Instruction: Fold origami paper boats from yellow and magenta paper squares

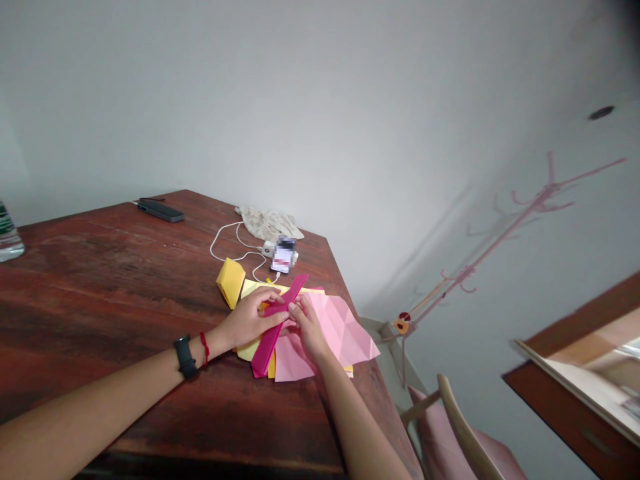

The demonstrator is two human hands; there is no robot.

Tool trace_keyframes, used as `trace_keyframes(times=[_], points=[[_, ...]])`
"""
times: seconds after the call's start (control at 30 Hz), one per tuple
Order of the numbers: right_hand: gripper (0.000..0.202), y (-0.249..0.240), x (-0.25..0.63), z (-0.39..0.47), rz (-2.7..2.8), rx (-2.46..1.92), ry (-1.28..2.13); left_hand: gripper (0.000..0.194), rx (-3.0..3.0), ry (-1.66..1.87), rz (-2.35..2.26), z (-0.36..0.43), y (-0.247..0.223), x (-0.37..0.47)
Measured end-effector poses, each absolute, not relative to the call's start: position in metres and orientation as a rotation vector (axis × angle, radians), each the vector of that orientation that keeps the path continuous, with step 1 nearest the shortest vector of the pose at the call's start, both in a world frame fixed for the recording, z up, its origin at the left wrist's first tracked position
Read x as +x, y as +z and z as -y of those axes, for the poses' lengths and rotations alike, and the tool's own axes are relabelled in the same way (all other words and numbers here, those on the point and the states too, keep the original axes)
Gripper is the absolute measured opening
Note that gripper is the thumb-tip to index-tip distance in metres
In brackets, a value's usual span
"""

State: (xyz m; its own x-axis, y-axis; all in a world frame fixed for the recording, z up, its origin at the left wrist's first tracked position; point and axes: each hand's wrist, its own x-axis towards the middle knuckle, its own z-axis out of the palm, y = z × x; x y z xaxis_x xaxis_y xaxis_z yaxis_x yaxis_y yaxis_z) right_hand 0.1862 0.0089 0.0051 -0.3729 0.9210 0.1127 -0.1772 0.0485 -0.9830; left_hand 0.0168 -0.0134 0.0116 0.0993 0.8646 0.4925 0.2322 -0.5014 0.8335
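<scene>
- Left hand (249, 320) and right hand (308, 328) pinch the magenta paper (267, 348), apparently mid-fold.
- Pink sheet (345, 330) lies right.
- Creasing likely calls for steady fingertip pressure.

No readable text — phone screen (284, 256) pixelated.

Left hand (255, 317) and right hand (311, 331) are covering the middle of the magenta folded paper (268, 347), and the pink sheet (345, 327) is hiding parts of the yellow sheets (247, 350) underneath. Phone (283, 257) screen is showing only pixelated blocks (unreadable, skipping), while a small dark object (601, 113) on the wall is staying too indistinct to identify. Left edge is cutting the bottle (9, 235); bottom edge is cropping both forearms (100, 415) and the chair (465, 430).
</scene>
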Motion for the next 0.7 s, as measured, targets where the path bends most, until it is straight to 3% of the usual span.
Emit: trace_keyframes(times=[0.7], points=[[0.031,0.0085,0.1861,-0.0091,1.397,-0.843,1.510,0.019,1.924,1.484,-1.141,0.0094,0.0109,0.0127]])
